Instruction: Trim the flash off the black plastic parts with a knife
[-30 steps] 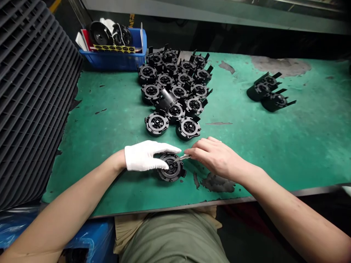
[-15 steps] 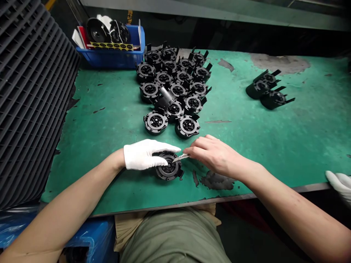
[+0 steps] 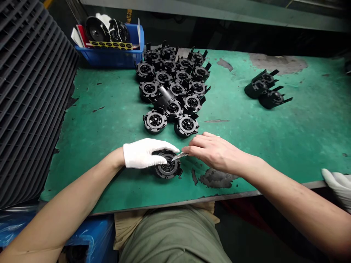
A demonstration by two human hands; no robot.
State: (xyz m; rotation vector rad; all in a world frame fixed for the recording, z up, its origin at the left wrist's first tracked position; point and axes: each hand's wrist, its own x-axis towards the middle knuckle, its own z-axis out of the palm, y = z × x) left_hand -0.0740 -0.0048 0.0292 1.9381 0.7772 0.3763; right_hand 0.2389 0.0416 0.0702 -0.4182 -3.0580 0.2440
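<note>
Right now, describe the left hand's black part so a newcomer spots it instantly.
On the green table, look between the near edge and the clustered black parts. There the white-gloved left hand holds one round part. Unlike those neighbours, it has a metal tool at its face, held by the bare right hand.

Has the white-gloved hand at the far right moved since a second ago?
Yes: the other person's hand has moved leftward, farther in along the table's front edge.

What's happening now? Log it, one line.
left hand: gloved, holding round black part | right hand: bare, holding slim metal tool at part's face | ahead: clustered black parts, blue bin
</note>
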